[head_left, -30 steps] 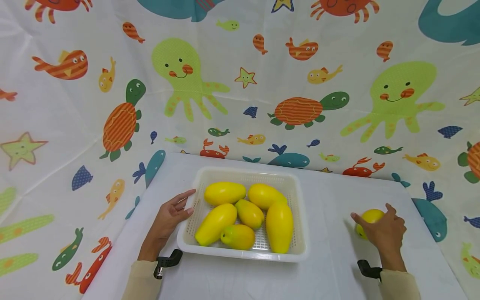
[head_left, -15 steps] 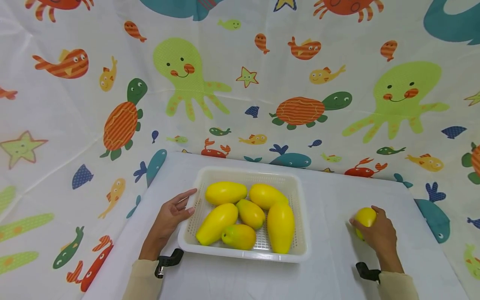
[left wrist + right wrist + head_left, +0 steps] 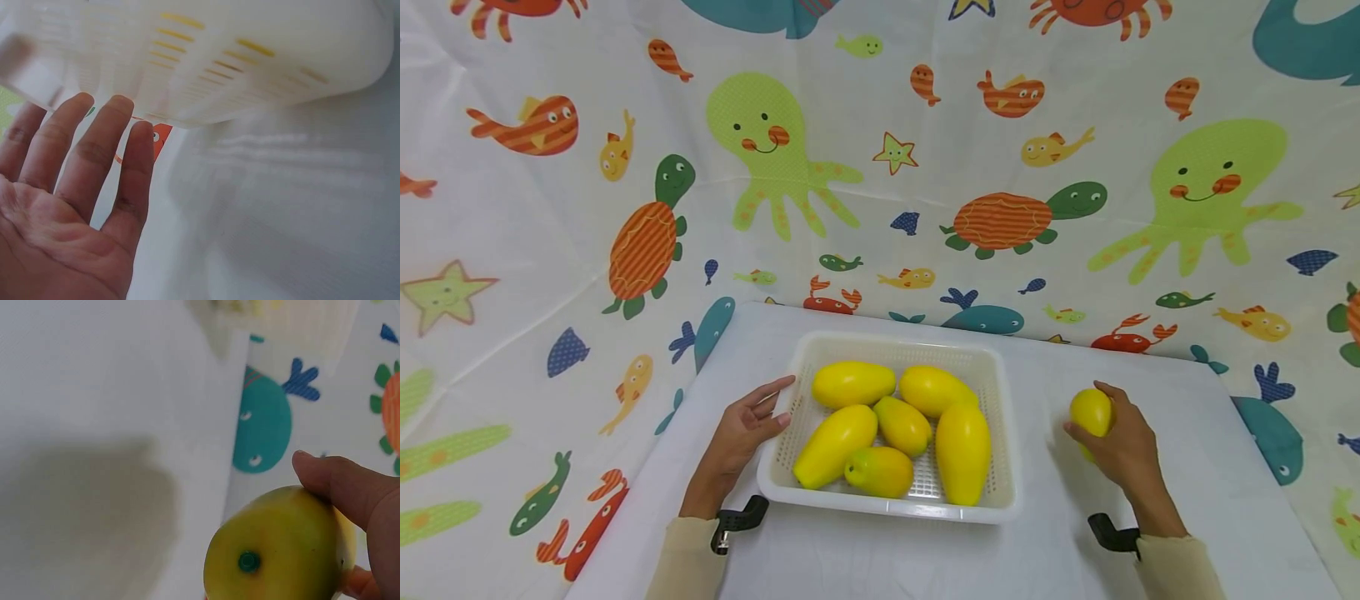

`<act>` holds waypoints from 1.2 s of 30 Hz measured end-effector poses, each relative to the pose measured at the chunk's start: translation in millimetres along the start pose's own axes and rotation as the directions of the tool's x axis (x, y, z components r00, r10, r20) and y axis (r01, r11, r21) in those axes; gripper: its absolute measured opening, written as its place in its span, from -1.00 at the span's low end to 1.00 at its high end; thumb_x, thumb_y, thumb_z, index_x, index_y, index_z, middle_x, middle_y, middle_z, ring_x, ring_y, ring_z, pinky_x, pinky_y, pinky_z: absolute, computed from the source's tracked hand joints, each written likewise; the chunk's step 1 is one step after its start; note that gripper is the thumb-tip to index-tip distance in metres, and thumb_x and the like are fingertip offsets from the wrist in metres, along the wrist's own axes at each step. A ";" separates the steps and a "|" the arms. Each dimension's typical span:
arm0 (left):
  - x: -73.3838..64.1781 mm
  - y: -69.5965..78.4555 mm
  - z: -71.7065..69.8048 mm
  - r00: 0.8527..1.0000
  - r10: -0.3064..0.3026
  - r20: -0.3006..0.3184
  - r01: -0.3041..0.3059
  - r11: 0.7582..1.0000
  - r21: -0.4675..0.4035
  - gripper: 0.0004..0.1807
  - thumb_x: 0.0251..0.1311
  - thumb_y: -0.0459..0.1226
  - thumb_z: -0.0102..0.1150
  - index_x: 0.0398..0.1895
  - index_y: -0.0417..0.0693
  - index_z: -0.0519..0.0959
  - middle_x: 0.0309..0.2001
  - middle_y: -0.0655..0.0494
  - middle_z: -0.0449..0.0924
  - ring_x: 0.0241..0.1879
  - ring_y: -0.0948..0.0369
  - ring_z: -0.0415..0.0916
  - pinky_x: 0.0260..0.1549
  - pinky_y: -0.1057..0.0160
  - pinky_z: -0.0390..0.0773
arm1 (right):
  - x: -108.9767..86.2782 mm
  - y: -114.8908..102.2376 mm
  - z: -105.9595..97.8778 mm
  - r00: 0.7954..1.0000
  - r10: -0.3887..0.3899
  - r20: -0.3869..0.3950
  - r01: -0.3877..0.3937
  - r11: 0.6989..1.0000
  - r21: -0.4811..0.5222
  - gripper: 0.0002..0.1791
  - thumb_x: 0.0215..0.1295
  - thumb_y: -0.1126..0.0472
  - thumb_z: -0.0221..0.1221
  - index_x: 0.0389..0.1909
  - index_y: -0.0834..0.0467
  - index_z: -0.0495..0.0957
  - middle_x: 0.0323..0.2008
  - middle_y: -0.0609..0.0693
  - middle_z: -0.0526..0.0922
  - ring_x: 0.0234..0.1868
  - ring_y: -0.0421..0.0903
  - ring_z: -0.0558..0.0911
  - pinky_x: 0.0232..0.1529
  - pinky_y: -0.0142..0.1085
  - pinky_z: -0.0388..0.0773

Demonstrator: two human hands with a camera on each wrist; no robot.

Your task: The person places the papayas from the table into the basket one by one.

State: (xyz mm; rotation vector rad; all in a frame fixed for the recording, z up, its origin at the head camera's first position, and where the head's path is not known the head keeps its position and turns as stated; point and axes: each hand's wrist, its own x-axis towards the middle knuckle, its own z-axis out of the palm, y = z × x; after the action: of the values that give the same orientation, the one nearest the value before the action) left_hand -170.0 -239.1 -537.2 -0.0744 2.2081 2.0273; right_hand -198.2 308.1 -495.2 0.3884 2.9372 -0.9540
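A white plastic basket (image 3: 891,505) holds several yellow fruits (image 3: 836,447), some long and smooth, others shorter with greenish ends. At its left side is my left hand (image 3: 736,435), fingers extended, fingertips at the rim. The left wrist view shows those fingers (image 3: 94,150) nearly straight against the slotted basket wall (image 3: 300,56). Right of the basket, my right hand (image 3: 1123,442) grips a yellow fruit (image 3: 1092,412) between thumb and fingers. Seen from the right wrist, this fruit (image 3: 275,544) has a greenish-yellow end with a green stem nub, and appears lifted, a shadow lying on the cloth.
White cloth covers the table (image 3: 1037,550). Behind and at the sides hangs a curtain (image 3: 865,200) printed with sea animals. A dark wrist camera mount (image 3: 741,515) sits on the left wrist, another mount (image 3: 1112,533) on the right.
My right hand has closed round the yellow fruit and carried it up and leftward, toward the basket. The left hand and the basket stay in place.
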 end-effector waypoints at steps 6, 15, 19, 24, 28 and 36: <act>0.0 0.2 0.0 1.000 0.008 -0.005 -0.008 1.000 -0.007 -0.28 0.41 -0.13 0.38 0.60 0.24 0.37 0.59 0.17 0.35 0.30 0.28 0.66 0.15 0.21 0.71 | -9.2 -41.5 -3.1 0.990 -0.140 -0.024 0.140 0.990 0.022 0.05 0.32 0.05 0.45 0.67 0.15 0.07 0.29 0.44 0.40 0.15 0.41 0.46 0.12 0.35 0.61; -0.5 1.2 0.7 1.000 0.007 -0.005 -0.007 1.000 -0.012 -0.28 0.42 -0.14 0.37 0.60 0.24 0.36 0.59 0.16 0.35 0.32 0.25 0.65 0.15 0.19 0.72 | -21.2 -94.3 -12.7 0.959 -0.283 -0.026 0.284 0.957 0.055 0.04 0.30 0.07 0.48 0.67 0.07 0.09 0.38 0.36 0.40 0.18 0.36 0.51 0.16 0.33 0.68; -1.3 1.5 0.2 1.000 0.010 -0.004 -0.010 1.000 -0.015 -0.28 0.43 -0.14 0.37 0.60 0.24 0.36 0.59 0.16 0.36 0.31 0.26 0.66 0.14 0.18 0.72 | -26.7 -109.7 -15.6 0.944 -0.331 -0.021 0.331 0.941 0.069 0.03 0.29 0.07 0.49 0.67 0.02 0.11 0.37 0.31 0.43 0.13 0.32 0.55 0.13 0.28 0.72; -2.8 0.1 0.3 1.000 0.013 -0.006 -0.013 1.000 -0.027 -0.28 0.43 -0.16 0.36 0.61 0.22 0.35 0.58 0.15 0.37 0.31 0.26 0.66 0.14 0.18 0.73 | -33.0 -123.8 -16.9 0.924 -0.383 0.024 0.378 0.919 0.109 0.02 0.30 0.10 0.48 0.66 -0.03 0.11 0.38 0.26 0.43 0.14 0.28 0.56 0.15 0.24 0.73; -4.3 -0.9 1.2 1.000 0.011 -0.011 -0.011 1.000 -0.029 -0.28 0.43 -0.15 0.37 0.60 0.23 0.36 0.58 0.14 0.38 0.29 0.26 0.67 0.13 0.16 0.73 | -37.9 -131.8 -16.1 0.904 -0.423 0.062 0.410 0.899 0.155 0.01 0.28 0.13 0.50 0.65 -0.06 0.13 0.36 0.23 0.45 0.13 0.25 0.59 0.15 0.21 0.74; -8.3 -1.5 3.2 1.000 0.015 -0.010 -0.016 0.999 -0.037 -0.27 0.43 -0.15 0.37 0.61 0.23 0.34 0.59 0.13 0.36 0.29 0.24 0.67 0.12 0.14 0.73 | -46.0 -143.5 -7.6 0.857 -0.494 0.148 0.449 0.856 0.258 -0.01 0.26 0.14 0.52 0.62 -0.18 0.18 0.43 0.15 0.45 0.16 0.22 0.63 0.14 0.15 0.76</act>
State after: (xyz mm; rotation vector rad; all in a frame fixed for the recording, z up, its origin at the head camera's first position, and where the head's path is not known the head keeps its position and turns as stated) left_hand -161.4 -236.6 -537.8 -0.0716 2.1838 2.0806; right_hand -188.3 190.0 -401.8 -0.4435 2.7840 -1.2740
